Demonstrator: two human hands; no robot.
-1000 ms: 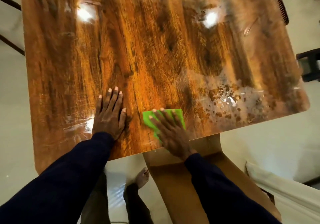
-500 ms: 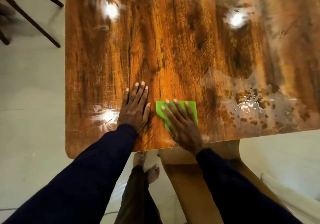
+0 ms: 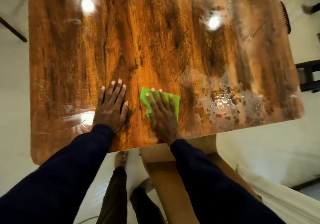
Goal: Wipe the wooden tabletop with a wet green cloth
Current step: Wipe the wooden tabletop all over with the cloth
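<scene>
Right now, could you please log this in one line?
right hand flat on cloth | left hand flat on tabletop | puddle right of cloth

Head view, looking steeply down, tabletop near.

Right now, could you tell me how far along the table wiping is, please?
Done, seemingly: wet streaks shine on the tabletop toward the front left and along the far edge. In hand: the right hand presses the green cloth flat near the front edge, while the left hand rests flat beside it. Left: the beaded water patch to the cloth's right.
</scene>
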